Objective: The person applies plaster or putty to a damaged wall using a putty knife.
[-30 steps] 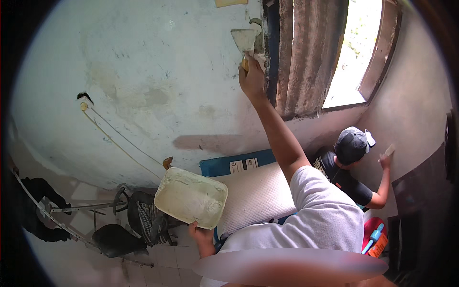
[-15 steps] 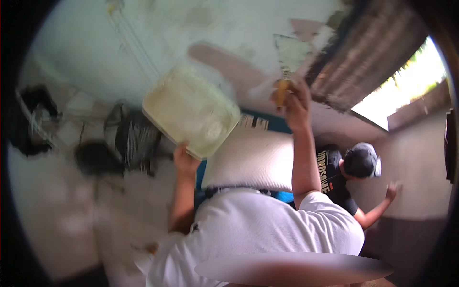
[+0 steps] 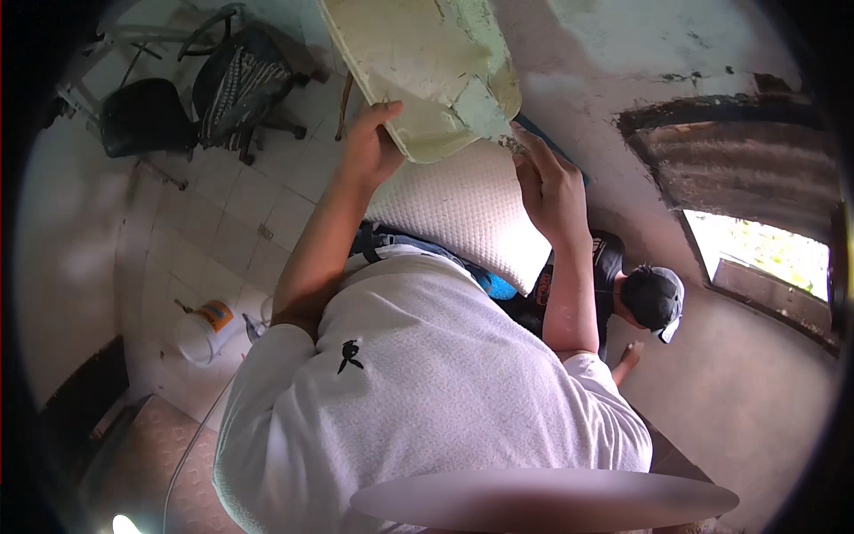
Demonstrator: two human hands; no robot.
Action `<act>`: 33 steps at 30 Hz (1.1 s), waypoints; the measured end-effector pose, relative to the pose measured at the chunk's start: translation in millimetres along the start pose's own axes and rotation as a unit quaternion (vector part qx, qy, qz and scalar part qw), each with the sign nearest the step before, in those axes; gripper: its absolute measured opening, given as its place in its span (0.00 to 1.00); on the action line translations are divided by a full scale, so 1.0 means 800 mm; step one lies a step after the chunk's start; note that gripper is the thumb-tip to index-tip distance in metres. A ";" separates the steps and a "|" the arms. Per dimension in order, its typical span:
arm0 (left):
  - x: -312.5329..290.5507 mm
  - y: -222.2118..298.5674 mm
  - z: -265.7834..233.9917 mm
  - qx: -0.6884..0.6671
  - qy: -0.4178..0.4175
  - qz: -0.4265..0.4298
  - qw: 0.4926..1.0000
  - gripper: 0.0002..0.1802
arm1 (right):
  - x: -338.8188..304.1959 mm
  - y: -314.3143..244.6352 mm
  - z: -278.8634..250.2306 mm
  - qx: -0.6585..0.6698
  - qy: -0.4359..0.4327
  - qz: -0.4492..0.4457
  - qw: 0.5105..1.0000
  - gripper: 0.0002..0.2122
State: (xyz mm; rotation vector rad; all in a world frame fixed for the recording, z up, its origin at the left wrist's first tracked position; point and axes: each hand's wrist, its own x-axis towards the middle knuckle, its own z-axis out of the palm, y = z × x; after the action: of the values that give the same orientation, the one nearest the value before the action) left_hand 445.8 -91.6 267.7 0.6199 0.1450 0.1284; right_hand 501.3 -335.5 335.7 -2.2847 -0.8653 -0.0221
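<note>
My left hand [image 3: 372, 147] is closed on the near left rim of a pale yellow, shallow plastic tray [image 3: 400, 58], thumb over the edge. Smears of whitish paste lie on the tray's surface. In my right hand [image 3: 551, 182] is a putty knife [image 3: 480, 109]; its broad blade lies against the near right part of the tray. The fingers wrap round the handle, which is mostly hidden. Just below both hands is a white, quilted-looking padded surface [image 3: 458, 200].
A person in a dark cap [image 3: 654, 298] crouches at the right, beside the wall and a bright window opening [image 3: 765, 254]. Black chairs [image 3: 147, 120] stand on the tiled floor at the far left. A white bucket [image 3: 205, 334] sits at left, near a cable [image 3: 191, 445].
The putty knife has come from up near the wall, apart from the tray, down onto the tray. The view has shifted, and the tray now sits higher in it.
</note>
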 end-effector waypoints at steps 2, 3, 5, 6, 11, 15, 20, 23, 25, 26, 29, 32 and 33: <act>0.004 -0.003 -0.004 -0.006 0.028 0.002 1.000 0.34 | 0.001 0.001 0.012 -0.013 -0.028 -0.003 1.000 0.16; 0.007 -0.005 -0.007 -0.009 0.049 0.004 0.999 0.35 | 0.004 0.003 0.015 0.001 -0.028 -0.019 0.999 0.15; 0.008 -0.013 -0.021 -0.027 0.035 0.020 0.999 0.34 | 0.005 0.002 0.024 0.019 -0.033 -0.037 0.999 0.15; 0.010 -0.015 -0.023 -0.031 0.040 0.021 0.999 0.33 | 0.006 0.002 0.026 0.039 -0.050 -0.041 0.997 0.15; 0.009 -0.025 -0.016 0.060 0.046 0.061 0.995 0.33 | 0.004 -0.002 0.044 0.095 -0.091 -0.056 0.990 0.16; 0.007 -0.037 -0.027 0.101 0.096 0.052 0.989 0.34 | 0.001 0.022 0.058 0.158 -0.164 0.046 0.973 0.16; 0.013 -0.046 -0.031 0.117 0.100 0.064 0.986 0.34 | -0.006 0.045 0.076 0.311 -0.194 0.161 0.916 0.18; 0.014 -0.052 -0.043 0.119 0.121 0.042 0.985 0.36 | -0.017 0.039 0.081 0.407 -0.197 0.272 0.850 0.18; 0.022 -0.053 -0.048 0.129 0.123 0.048 0.983 0.36 | -0.020 0.041 0.079 0.540 -0.155 0.331 0.758 0.17; 0.021 -0.055 -0.058 0.129 0.112 0.049 0.984 0.36 | -0.022 0.048 0.083 0.583 -0.142 0.325 0.731 0.14; 0.025 -0.061 -0.082 0.023 0.122 -0.001 0.992 0.33 | -0.032 0.082 0.093 0.711 -0.058 0.321 0.623 0.14; 0.020 -0.058 -0.076 -0.012 0.083 -0.056 0.995 0.33 | -0.017 0.096 0.082 0.720 0.039 0.282 0.633 0.14; 0.017 -0.058 -0.071 -0.009 0.072 -0.054 0.996 0.34 | -0.009 0.105 0.073 0.730 0.051 0.234 0.641 0.14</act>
State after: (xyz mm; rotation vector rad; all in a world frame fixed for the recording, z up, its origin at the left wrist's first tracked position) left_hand 452.7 -94.2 193.5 0.5837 0.3165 0.0708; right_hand 532.4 -349.7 239.1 -0.8146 0.0066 0.5688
